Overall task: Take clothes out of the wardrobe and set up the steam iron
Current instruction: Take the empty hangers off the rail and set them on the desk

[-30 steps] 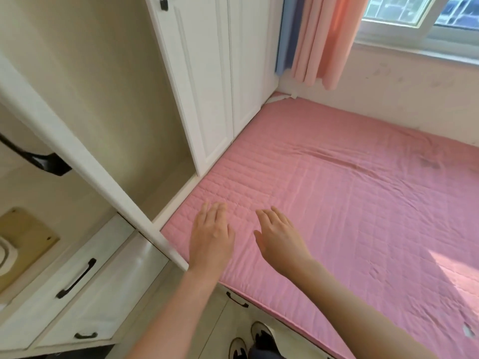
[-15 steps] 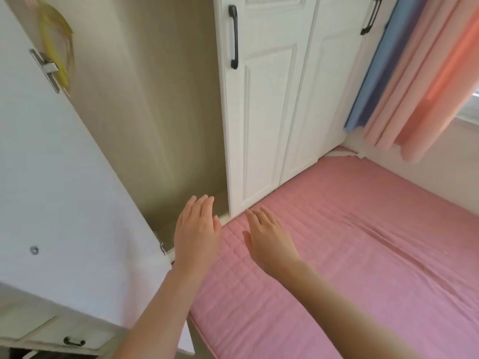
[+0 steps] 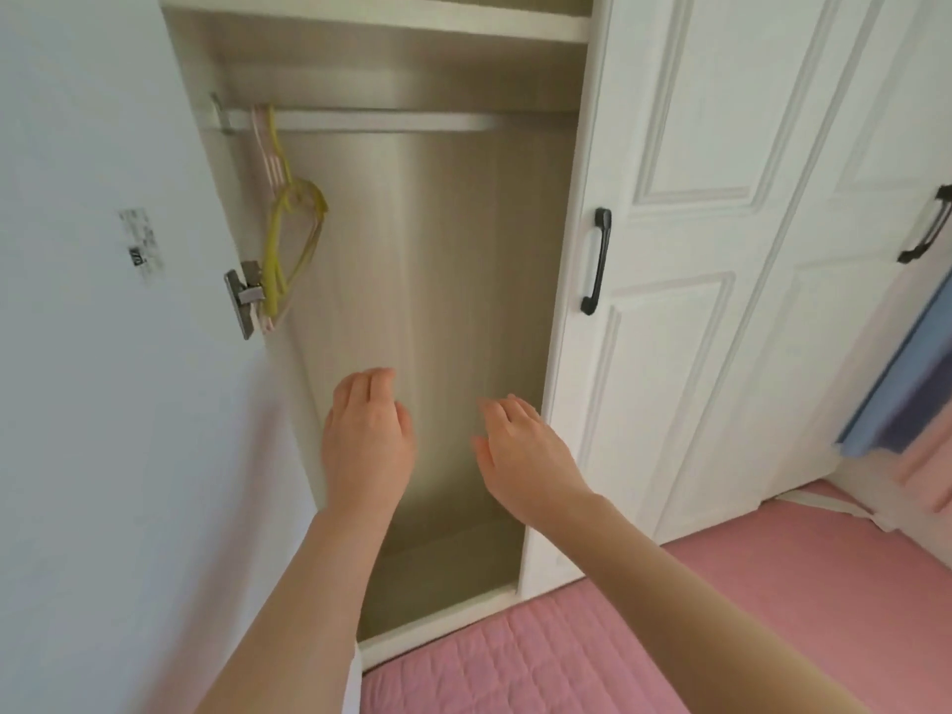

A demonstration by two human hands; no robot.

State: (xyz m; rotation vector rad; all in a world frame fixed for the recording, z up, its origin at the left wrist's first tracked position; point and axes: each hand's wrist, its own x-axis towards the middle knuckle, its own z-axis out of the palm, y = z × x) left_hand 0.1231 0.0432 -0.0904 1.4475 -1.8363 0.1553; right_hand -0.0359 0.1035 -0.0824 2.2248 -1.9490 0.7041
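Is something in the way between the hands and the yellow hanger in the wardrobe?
Nothing visible is. The door stands open at the left, and the left hand and right hand hover empty before the open compartment. The yellow hanger hangs higher up, at the left end of the rail.

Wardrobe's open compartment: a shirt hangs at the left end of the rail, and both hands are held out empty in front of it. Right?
No shirt: the head view shows only bare yellow and pink hangers at the left end of the rail. The left hand and right hand are held out empty in front of the compartment.
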